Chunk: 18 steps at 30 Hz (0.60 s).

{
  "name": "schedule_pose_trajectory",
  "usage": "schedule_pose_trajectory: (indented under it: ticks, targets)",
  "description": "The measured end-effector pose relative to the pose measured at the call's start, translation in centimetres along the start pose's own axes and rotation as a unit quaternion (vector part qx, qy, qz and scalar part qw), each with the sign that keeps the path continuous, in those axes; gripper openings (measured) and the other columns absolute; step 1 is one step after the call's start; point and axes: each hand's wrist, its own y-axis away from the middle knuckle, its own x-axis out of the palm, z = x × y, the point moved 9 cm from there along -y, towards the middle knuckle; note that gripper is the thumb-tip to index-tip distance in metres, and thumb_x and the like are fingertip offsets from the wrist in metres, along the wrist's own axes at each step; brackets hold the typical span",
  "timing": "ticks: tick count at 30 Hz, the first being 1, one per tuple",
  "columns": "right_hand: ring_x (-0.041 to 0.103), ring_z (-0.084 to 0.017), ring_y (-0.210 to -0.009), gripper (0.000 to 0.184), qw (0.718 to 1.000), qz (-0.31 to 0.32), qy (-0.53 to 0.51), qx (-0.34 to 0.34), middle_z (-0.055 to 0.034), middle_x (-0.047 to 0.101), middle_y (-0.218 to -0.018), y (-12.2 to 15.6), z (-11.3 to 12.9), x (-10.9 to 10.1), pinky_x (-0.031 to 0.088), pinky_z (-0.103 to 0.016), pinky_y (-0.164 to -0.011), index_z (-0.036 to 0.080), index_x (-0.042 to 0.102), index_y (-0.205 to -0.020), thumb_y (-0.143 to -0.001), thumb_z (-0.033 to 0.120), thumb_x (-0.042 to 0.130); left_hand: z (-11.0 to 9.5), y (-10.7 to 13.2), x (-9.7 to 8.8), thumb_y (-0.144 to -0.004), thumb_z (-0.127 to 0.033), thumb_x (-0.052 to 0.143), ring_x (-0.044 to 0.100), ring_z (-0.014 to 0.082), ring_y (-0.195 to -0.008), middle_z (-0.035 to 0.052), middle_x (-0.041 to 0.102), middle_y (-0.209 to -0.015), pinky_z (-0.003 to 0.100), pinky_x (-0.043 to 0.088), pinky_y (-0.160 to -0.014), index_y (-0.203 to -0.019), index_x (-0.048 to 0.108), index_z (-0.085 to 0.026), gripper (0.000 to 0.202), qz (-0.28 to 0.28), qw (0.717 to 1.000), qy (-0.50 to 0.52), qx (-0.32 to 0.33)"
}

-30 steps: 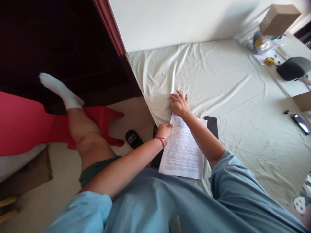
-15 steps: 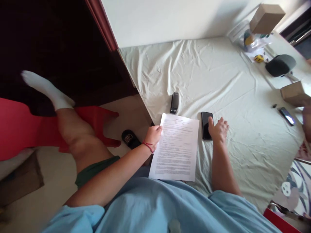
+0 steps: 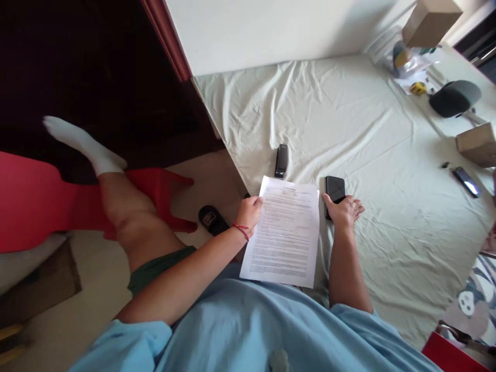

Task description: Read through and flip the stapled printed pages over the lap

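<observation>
Pinching light, floppy-looking paper (image 3: 282, 237) by its edge, the left hand (image 3: 249, 213) grips sensibly, right hand (image 3: 343, 211) spread wide, perhaps touching a phone (image 3: 335, 187).

The left hand (image 3: 250, 212) is curled in a pinch, the right hand (image 3: 344, 209) splayed.

Just left of the dark cap (image 3: 451, 98) lies a yellow tape measure (image 3: 418, 88); beyond the cap, a cardboard box (image 3: 430, 25); nearer than it, a second box (image 3: 476, 144).
</observation>
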Motion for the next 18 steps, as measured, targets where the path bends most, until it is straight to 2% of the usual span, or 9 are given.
schedule_pose_trajectory:
  ticks: [5, 8, 11, 12, 14, 15, 16, 17, 18]
  targets:
    - [0.042, -0.051, -0.145, 0.087, 1.0, -0.005, -0.002, -0.016, -0.0349, 0.053, -0.15, -0.2, -0.2, -0.1, 0.037, -0.061, -0.122, -0.002, 0.062, -0.141, -0.084, 0.063, 0.077, -0.1, -0.1, 0.1, -0.091, -0.037, 0.055, 0.045, 0.0144, -0.067, 0.0002, 0.051, -0.061, 0.029, 0.03, -0.065, -0.062, 0.056, -0.017, 0.035, -0.002, 1.0, -0.009, 0.009]
    - [0.041, -0.053, -0.147, 0.084, 1.0, 0.006, -0.009, -0.028, -0.0337, 0.052, -0.154, -0.5, -0.2, -0.1, 0.038, -0.067, -0.12, 0.002, 0.063, -0.143, -0.085, 0.06, 0.078, 0.0, -0.1, 0.2, -0.092, -0.035, 0.055, 0.045, 0.0143, -0.065, -0.0001, 0.05, -0.06, 0.029, 0.029, -0.064, -0.061, 0.055, -0.017, 0.036, -0.007, 1.0, -0.012, 0.002]
    - [0.042, -0.051, -0.148, 0.078, 0.989, -0.06, -0.071, -0.112, -0.0305, 0.051, -0.158, 1.1, 1.3, -2.6, 0.038, -0.071, -0.119, 0.007, 0.06, -0.147, -0.087, 0.053, 0.078, 0.0, -0.1, 0.3, -0.092, -0.033, 0.056, 0.045, 0.0145, -0.066, -0.0005, 0.049, -0.06, 0.029, 0.028, -0.063, -0.061, 0.056, -0.017, 0.035, -0.01, 1.0, -0.015, -0.007]
    - [0.046, -0.048, -0.146, 0.072, 0.973, -0.106, -0.11, -0.174, -0.028, 0.054, -0.156, 2.7, 2.4, -4.3, 0.04, -0.069, -0.119, 0.009, 0.06, -0.146, -0.089, 0.05, 0.077, 0.0, -0.1, 0.3, -0.092, -0.032, 0.055, 0.044, 0.0144, -0.066, -0.0007, 0.048, -0.059, 0.029, 0.028, -0.062, -0.06, 0.055, -0.017, 0.035, -0.011, 1.0, -0.013, -0.012]
    - [0.062, -0.036, -0.128, 0.045, 0.906, -0.168, -0.199, -0.335, -0.0198, 0.069, -0.135, 8.0, 5.1, -7.6, 0.049, -0.06, -0.113, 0.017, 0.066, -0.135, -0.099, 0.044, 0.066, 0.0, 0.0, 0.3, -0.093, -0.03, 0.055, 0.045, 0.0145, -0.067, -0.0005, 0.049, -0.061, 0.028, 0.028, -0.062, -0.061, 0.057, -0.017, 0.034, -0.01, 1.0, -0.002, -0.023]
    - [0.067, -0.031, -0.119, 0.031, 0.863, -0.146, -0.233, -0.424, -0.0147, 0.074, -0.125, 11.2, 6.8, -8.5, 0.054, -0.053, -0.107, 0.02, 0.067, -0.13, -0.105, 0.037, 0.06, 0.0, 0.0, 0.3, -0.093, -0.03, 0.056, 0.045, 0.0145, -0.067, -0.0003, 0.051, -0.062, 0.028, 0.029, -0.062, -0.062, 0.058, -0.016, 0.034, -0.011, 1.0, 0.003, -0.029]
    - [0.069, -0.026, -0.113, 0.023, 0.814, -0.091, -0.247, -0.517, -0.0108, 0.077, -0.119, 14.7, 8.6, -8.6, 0.057, -0.046, -0.104, 0.022, 0.069, -0.126, -0.108, 0.03, 0.056, 0.0, 0.1, 0.3, -0.093, -0.03, 0.056, 0.045, 0.0146, -0.067, -0.0001, 0.052, -0.062, 0.028, 0.03, -0.062, -0.063, 0.06, -0.016, 0.033, -0.011, 0.999, 0.004, -0.035]
    - [0.07, -0.024, -0.111, 0.022, 0.762, -0.01, -0.236, -0.604, -0.0086, 0.079, -0.117, 18.2, 10.2, -8.1, 0.059, -0.042, -0.101, 0.023, 0.07, -0.124, -0.109, 0.026, 0.055, -0.1, 0.2, 0.2, -0.093, -0.03, 0.057, 0.046, 0.0147, -0.068, 0.0003, 0.053, -0.063, 0.028, 0.03, -0.062, -0.064, 0.061, -0.016, 0.033, -0.01, 0.999, 0.002, -0.041]
    - [0.07, -0.023, -0.112, 0.022, 0.729, 0.069, -0.199, -0.651, -0.0081, 0.079, -0.122, 20.8, 11.4, -7.0, 0.06, -0.04, -0.1, 0.023, 0.071, -0.124, -0.11, 0.026, 0.054, -0.1, 0.2, 0.0, -0.093, -0.03, 0.057, 0.046, 0.0148, -0.067, 0.0006, 0.055, -0.063, 0.028, 0.031, -0.062, -0.065, 0.061, -0.015, 0.033, -0.01, 0.999, -0.001, -0.044]
